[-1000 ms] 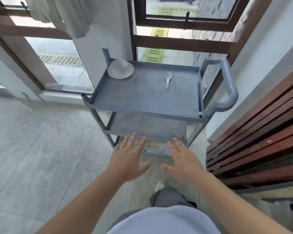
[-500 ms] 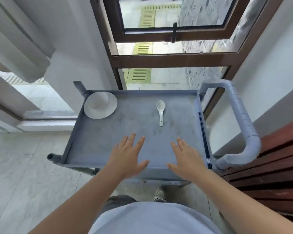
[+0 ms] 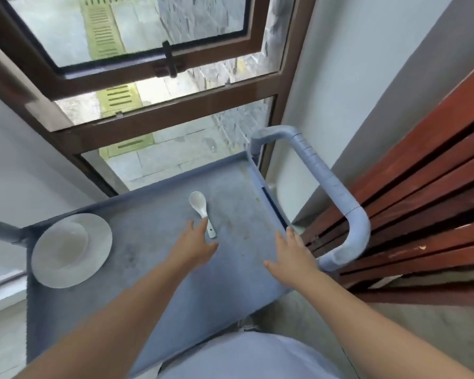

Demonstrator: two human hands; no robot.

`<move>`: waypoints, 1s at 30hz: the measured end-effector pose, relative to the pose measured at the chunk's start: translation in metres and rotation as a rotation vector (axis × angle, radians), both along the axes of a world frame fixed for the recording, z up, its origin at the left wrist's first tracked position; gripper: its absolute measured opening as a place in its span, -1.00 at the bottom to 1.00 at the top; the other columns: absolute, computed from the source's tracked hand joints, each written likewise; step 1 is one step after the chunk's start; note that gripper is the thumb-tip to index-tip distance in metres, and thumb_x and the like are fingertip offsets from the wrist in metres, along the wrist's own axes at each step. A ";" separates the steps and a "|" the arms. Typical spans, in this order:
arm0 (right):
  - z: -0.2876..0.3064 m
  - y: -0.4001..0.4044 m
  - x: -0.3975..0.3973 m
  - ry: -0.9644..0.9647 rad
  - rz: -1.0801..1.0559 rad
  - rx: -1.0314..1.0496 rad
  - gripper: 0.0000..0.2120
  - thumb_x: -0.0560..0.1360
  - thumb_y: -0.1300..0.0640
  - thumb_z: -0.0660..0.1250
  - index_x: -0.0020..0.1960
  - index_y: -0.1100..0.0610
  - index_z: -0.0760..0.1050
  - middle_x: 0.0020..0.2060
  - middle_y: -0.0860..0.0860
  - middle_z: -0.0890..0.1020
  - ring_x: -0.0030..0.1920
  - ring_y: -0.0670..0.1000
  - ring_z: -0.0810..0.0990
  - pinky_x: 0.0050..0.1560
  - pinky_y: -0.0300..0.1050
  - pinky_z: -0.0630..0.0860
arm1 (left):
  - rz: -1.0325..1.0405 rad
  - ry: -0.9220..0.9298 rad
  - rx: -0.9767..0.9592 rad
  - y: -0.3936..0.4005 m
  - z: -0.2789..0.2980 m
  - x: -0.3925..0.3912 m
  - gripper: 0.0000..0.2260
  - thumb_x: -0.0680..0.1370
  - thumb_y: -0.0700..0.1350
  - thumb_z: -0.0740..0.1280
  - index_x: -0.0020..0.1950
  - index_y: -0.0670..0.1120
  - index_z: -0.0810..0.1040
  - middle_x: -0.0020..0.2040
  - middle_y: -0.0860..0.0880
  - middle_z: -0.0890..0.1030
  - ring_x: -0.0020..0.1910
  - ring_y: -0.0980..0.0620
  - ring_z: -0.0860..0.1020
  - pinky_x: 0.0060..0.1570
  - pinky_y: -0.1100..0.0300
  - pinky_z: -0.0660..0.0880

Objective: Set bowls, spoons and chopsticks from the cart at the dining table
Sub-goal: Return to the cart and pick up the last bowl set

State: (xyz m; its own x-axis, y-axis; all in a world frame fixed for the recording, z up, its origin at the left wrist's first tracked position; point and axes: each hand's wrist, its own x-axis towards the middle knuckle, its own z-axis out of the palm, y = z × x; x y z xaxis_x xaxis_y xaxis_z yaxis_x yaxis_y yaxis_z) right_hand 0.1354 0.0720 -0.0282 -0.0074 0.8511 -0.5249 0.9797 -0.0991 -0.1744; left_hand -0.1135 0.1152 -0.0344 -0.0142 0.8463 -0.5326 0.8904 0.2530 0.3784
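Now pickup step: left hand (image 3: 195, 246), fingers spread, empty, reaching white spoon (image 3: 202, 211) mid-cart (image 3: 153, 242); right hand (image 3: 294, 258) flat, empty, by black chopsticks (image 3: 274, 207) at right rim. Upturned bowl (image 3: 71, 249) far left. Next: pinch spoon handle.

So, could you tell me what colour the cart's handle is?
Light blue-grey, the handle shows best in the head view.

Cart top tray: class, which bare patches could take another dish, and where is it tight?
Bare tray lies between the bowl on its plate and the spoon, and nearer the person, below the plate. It is tight on the right: left hand at the spoon, right hand by the chopsticks.
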 end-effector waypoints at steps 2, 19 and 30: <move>0.002 0.002 -0.005 -0.038 -0.038 0.037 -0.18 0.54 -0.21 0.23 0.59 0.14 -0.08 0.59 0.14 -0.10 0.56 0.16 -0.07 0.47 0.12 0.16 | 0.015 0.004 0.030 0.018 -0.009 0.003 -0.36 0.52 0.06 0.27 0.57 0.09 0.13 0.46 -0.19 0.29 0.31 -0.25 0.43 0.16 0.07 0.42; -0.005 0.021 -0.026 -0.200 -0.113 0.123 -0.33 0.52 0.07 0.32 0.44 0.40 0.14 0.34 0.27 0.38 0.31 0.18 0.38 0.30 -0.08 0.37 | 0.311 -0.291 0.097 0.043 -0.019 0.017 -0.85 0.49 -0.25 0.25 -0.13 0.01 0.44 -0.25 -0.03 0.52 -0.39 0.01 0.48 -0.44 0.21 0.36; -0.012 0.020 -0.023 -0.188 -0.069 0.184 -0.47 0.50 0.19 0.33 0.38 0.31 0.21 0.30 0.22 0.39 0.26 0.16 0.43 0.24 -0.06 0.44 | 0.580 -0.757 -0.125 0.014 -0.018 0.051 -0.68 0.55 -0.32 0.34 0.17 -0.06 0.29 -0.11 -0.15 0.55 -0.17 -0.15 0.61 -0.12 -0.12 0.55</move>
